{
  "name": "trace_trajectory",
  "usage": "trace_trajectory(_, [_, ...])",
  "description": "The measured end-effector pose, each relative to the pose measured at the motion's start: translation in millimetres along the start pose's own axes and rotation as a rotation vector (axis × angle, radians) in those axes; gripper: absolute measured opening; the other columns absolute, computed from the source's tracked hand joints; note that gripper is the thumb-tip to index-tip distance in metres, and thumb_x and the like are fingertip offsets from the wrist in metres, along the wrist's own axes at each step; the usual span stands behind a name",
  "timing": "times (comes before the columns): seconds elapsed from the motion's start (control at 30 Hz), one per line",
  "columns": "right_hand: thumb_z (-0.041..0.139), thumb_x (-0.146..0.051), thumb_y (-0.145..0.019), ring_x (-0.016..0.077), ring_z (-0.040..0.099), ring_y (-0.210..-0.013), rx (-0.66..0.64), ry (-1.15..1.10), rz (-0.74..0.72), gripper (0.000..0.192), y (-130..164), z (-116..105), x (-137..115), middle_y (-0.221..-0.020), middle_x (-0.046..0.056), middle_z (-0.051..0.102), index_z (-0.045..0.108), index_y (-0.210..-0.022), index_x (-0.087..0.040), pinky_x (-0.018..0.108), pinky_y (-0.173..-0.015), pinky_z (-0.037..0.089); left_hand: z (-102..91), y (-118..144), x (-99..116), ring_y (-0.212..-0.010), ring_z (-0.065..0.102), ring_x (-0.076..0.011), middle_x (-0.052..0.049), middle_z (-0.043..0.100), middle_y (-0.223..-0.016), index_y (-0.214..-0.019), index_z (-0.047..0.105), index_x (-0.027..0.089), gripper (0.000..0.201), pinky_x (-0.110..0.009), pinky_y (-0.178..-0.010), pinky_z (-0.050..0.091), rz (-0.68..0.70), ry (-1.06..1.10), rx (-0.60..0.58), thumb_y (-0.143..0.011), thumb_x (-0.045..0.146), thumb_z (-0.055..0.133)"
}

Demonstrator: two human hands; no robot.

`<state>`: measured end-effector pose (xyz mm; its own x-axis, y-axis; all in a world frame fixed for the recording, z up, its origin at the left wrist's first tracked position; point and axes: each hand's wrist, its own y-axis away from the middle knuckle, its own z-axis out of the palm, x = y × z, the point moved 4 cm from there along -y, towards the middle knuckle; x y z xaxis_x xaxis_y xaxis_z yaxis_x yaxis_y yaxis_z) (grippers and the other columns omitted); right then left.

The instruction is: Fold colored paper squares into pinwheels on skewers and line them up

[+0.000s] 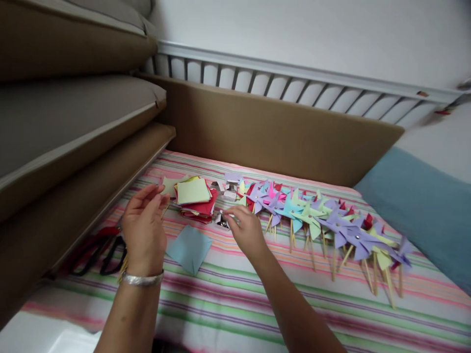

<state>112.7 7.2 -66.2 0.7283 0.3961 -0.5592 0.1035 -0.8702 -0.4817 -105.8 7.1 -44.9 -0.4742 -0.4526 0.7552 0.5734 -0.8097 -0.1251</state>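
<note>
the left hand [143, 228] pinches a thin wooden stick [164, 210], pointing up-right. the right hand [246, 229] pinches something small and silvery. the blue paper square [189, 248] lies on the bed between them, nearer the left.

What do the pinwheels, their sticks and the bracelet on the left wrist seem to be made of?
The pinwheels look like thin matte coloured paper: flat folded blades with sharp creases, like the blue square nearby. Their sticks seem to be plain pale wood, unpainted and slender. The bracelet looks like polished silvery metal, since it shines; which metal cannot be told.
</note>
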Motion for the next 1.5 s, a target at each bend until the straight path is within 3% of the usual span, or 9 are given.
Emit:
trace_trajectory(0.1, [0.054,-0.014,-0.08,0.0181,0.06,-0.096,-0.079,-0.046,-0.097,0.017,-38,19,-16,-0.097,0.005,0.066,0.068,-0.087,-0.022,0.031,-0.087,0.045,-8.2,-5,6,-0.08,0.062,-0.0129,-0.002,0.067,-0.084,-0.083,0.066,0.019,0.019,-0.034,-0.087,0.048,0.0,0.003,-0.011,-0.065,0.013,0.067])
trace_trajectory(0.2, [0.055,-0.012,-0.079,0.0174,0.061,-0.094,-0.164,-0.066,-0.111,0.019,-48,34,-32,-0.097,0.004,0.067,0.068,-0.09,-0.022,0.032,-0.087,0.046,-16.6,-12,12,-0.077,0.062,-0.0118,-0.001,0.067,-0.082,-0.083,0.067,0.019,0.018,-0.031,-0.084,0.049,0.011,0.018,0.006,-0.066,0.013,0.066])
trace_trajectory(0.37, [0.062,-0.024,-0.079,0.0204,0.062,-0.095,-0.432,-0.081,-0.021,0.019,21,59,-36,-0.099,0.008,0.068,0.068,-0.096,-0.02,0.035,-0.087,0.047,-27.3,-21,20,-0.072,0.063,-0.011,0.0,0.068,-0.078,-0.08,0.067,0.019,0.017,-0.028,-0.079,0.05,0.004,0.04,0.006,-0.065,0.012,0.067])
trace_trajectory(0.47, [0.075,-0.033,-0.065,0.0288,0.047,-0.121,-0.526,0.007,0.029,0.052,70,69,-24,-0.13,0.016,0.052,0.062,-0.113,-0.018,0.044,-0.099,0.039,-29.8,-21,21,-0.071,0.062,-0.0111,-0.001,0.068,-0.078,-0.08,0.067,0.019,0.016,-0.028,-0.078,0.049,-0.029,0.041,-0.043,-0.066,0.013,0.066])
trace_trajectory(0.6, [0.076,-0.038,-0.063,0.0308,0.032,-0.132,-0.576,0.057,0.036,0.07,99,79,-10,-0.142,0.016,0.038,0.051,-0.126,-0.02,0.049,-0.105,0.03,-29.6,-17,21,-0.073,0.062,-0.0115,-0.002,0.067,-0.079,-0.08,0.067,0.017,0.014,-0.028,-0.078,0.049,-0.064,0.053,-0.074,-0.066,0.013,0.066])
trace_trajectory(0.9, [0.055,-0.021,-0.082,0.023,0.047,-0.121,-0.36,0.029,-0.112,0.027,97,88,-4,-0.123,0.013,0.058,0.062,-0.108,-0.018,0.043,-0.102,0.037,-21.1,-10,16,-0.075,0.063,-0.0129,-0.002,0.067,-0.08,-0.081,0.066,0.016,0.013,-0.031,-0.081,0.049,-0.072,-0.016,-0.105,-0.068,0.015,0.063])
trace_trajectory(1.1, [0.049,-0.009,-0.08,0.0202,0.054,-0.112,-0.351,-0.053,-0.146,0.031,91,90,-5,-0.117,0.008,0.062,0.064,-0.104,-0.022,0.041,-0.097,0.04,-9.3,-5,-1,-0.076,0.063,-0.0126,-0.003,0.067,-0.078,-0.081,0.066,0.015,0.015,-0.03,-0.08,0.049,-0.1,-0.035,-0.127,-0.066,0.013,0.065])
trace_trajectory(1.27, [0.055,-0.013,-0.078,0.0187,0.059,-0.096,-0.185,-0.236,0.087,0.019,71,74,3,-0.097,0.005,0.068,0.07,-0.082,-0.024,0.035,-0.087,0.045,2.3,4,-13,-0.075,0.063,-0.0129,-0.002,0.067,-0.079,-0.08,0.066,0.016,0.015,-0.031,-0.081,0.049,-0.135,-0.113,-0.155,-0.065,0.016,0.067])
trace_trajectory(1.5, [0.059,-0.022,-0.074,0.0146,0.059,-0.063,0.11,-0.592,0.431,0.012,50,3,34,-0.074,0.002,0.064,0.069,-0.081,-0.02,0.026,-0.056,0.048,8.9,18,-46,-0.073,0.063,-0.0132,-0.004,0.069,-0.079,-0.087,0.065,0.014,0.031,-0.029,-0.078,0.048,-0.331,-0.353,-0.288,-0.06,0.025,0.075])
